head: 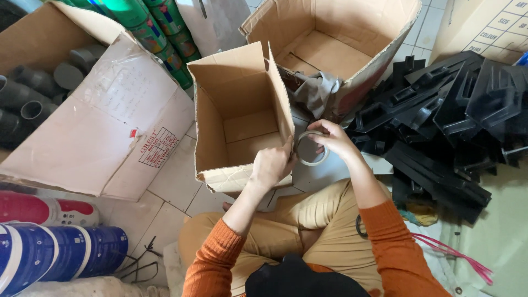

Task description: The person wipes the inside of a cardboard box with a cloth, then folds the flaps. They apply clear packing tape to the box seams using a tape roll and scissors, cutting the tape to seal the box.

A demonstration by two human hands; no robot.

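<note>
A small open cardboard box [242, 113] lies on its side on the tiled floor in front of my knees, its opening facing me. My left hand [273, 165] grips the lower right corner of that box, by its flap. My right hand [333, 137] holds a roll of clear tape [311, 148] just to the right of the box, fingers around the ring. Both hands almost touch at the tape. My legs in tan trousers are folded below.
A bigger open carton [341, 33] stands behind. A pile of black plastic parts [445, 110] lies right. At left a large carton [104, 126] holds grey pipe fittings [33, 93]; green cans [159, 27], blue and red containers [60, 253], and pink strings [456, 256] lie around.
</note>
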